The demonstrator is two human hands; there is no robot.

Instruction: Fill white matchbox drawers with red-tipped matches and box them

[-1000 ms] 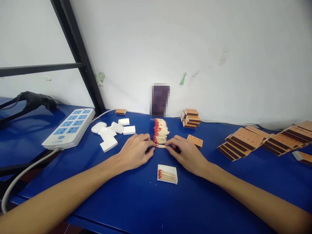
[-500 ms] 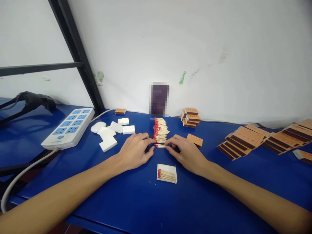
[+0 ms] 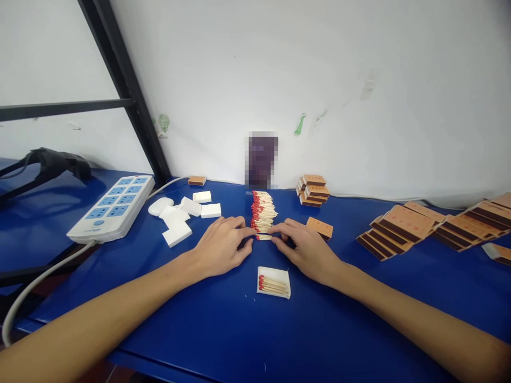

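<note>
A pile of red-headed matches (image 3: 263, 211) lies on the blue table, heads to the left. At its near end, my left hand (image 3: 225, 246) has thumb and index finger at the match heads. On the opposite side my right hand (image 3: 305, 249) has its thumb and index finger at the plain ends. A few matches (image 3: 264, 238) lie between the fingertips of both hands, slightly apart from the pile. Nearer to me sits a white matchbox tray (image 3: 284, 273) with several matches in it, heads to the left.
White trays (image 3: 176, 234) and a power strip (image 3: 115, 205) are on the left. Matchboxes (image 3: 314, 190) are stacked behind my right hand, with one box (image 3: 319, 228) beside it. Rows of matchbox sleeves (image 3: 409, 222) spread to the right. A wall (image 3: 339, 80) stands behind.
Both index fingers have shifted slightly inward over the near end of the pile. The hands otherwise keep nearly the same place, and the tray has not moved on the table.
</note>
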